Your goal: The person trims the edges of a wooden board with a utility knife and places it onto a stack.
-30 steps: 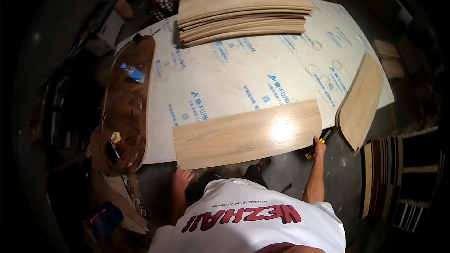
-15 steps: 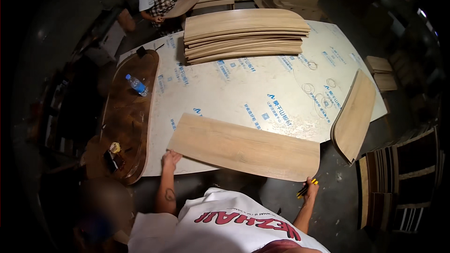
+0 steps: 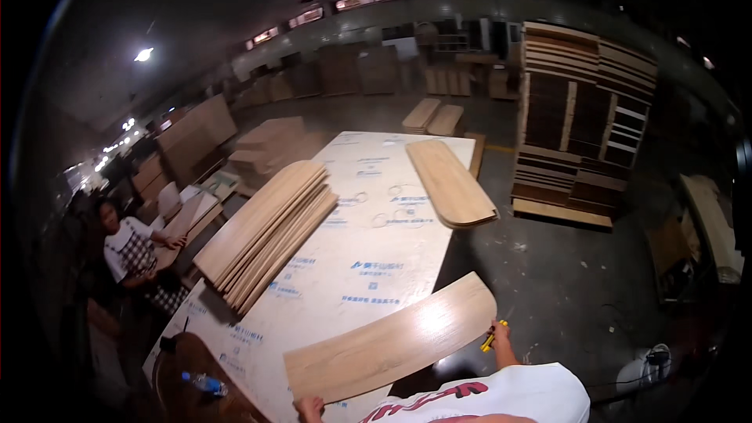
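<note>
A long wood-grain board (image 3: 395, 338) with rounded corners at its right end lies across the near part of the table, its right end reaching past the table edge. My left hand (image 3: 311, 407) is closed on its near left corner. At the rounded right end, my right hand (image 3: 501, 332) is closed round a yellow-and-black hand tool (image 3: 491, 338) and touches the board's edge. The tool's exact kind is too small to tell.
The white-topped table (image 3: 368, 247) bears a tall stack of similar boards (image 3: 262, 227) at left and a smaller pile (image 3: 449, 182) at the far right. A water bottle (image 3: 205, 382) lies on a dark brown panel (image 3: 176, 368). A co-worker (image 3: 137, 254) handles a board. A loaded rack (image 3: 580, 125) stands beyond.
My view has swung right and up, bringing the rack and far wall into sight. The right end of the board now points farther away from me. Both hands stay at its ends.
</note>
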{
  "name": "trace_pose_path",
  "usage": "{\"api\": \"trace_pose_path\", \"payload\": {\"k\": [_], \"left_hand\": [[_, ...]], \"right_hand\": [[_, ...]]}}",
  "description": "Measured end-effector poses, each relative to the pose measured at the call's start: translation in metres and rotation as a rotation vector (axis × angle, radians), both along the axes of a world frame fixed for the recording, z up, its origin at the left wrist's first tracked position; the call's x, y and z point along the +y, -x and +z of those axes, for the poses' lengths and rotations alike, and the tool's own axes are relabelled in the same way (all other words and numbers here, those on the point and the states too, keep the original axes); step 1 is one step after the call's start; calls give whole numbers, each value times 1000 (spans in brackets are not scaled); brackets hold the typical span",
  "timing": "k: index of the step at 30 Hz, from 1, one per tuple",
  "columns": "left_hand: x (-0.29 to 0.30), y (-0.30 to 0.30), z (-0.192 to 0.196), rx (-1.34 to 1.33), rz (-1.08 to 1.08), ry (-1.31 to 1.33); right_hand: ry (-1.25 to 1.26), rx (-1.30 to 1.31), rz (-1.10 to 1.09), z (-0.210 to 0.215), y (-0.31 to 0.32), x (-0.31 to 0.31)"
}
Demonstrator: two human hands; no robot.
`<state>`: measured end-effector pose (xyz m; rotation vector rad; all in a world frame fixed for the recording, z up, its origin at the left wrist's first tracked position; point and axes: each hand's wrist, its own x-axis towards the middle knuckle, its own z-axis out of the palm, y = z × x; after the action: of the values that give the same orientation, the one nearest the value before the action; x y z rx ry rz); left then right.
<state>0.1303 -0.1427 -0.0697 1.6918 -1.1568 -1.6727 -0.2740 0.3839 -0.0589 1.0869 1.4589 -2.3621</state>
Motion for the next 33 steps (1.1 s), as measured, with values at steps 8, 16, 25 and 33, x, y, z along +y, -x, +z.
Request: {"api": "trace_pose_path", "payload": {"k": [8,16,25,33], "left_hand": [[42,101,81,29,-411,249],[49,125,92,-46,-768,535],[55,74,130,-264,-199,291],[16,45,106,-164,-197,342]], "right_hand": [[84,4,271,-35,-43,9],[-400,55,687,73,-39,7],[-168,334,210,122,-13,25],[-436,325,517,150,10,-12]]}}
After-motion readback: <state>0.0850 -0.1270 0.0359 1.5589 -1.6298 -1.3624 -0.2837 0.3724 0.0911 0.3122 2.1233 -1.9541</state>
